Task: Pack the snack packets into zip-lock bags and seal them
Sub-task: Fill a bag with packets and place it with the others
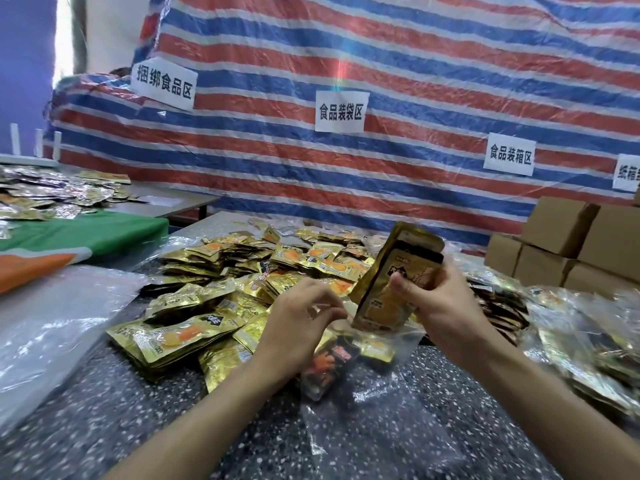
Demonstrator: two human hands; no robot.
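My right hand [440, 303] grips a small stack of gold snack packets [391, 278], held upright with their lower ends at the mouth of a clear zip-lock bag [367, 396]. My left hand [298, 327] pinches the bag's upper edge, holding the mouth apart. Inside the bag lie a dark packet with an orange picture [332, 358] and a gold one. A large loose pile of gold snack packets [242, 282] covers the speckled table [138, 410] just beyond my hands.
Filled clear bags of packets [571, 341] lie at the right, below stacked cardboard boxes [568, 244]. Clear plastic sheeting [52, 323] lies at the left, near a green and orange cloth [69, 237]. A striped tarp [381, 81] with paper labels hangs behind.
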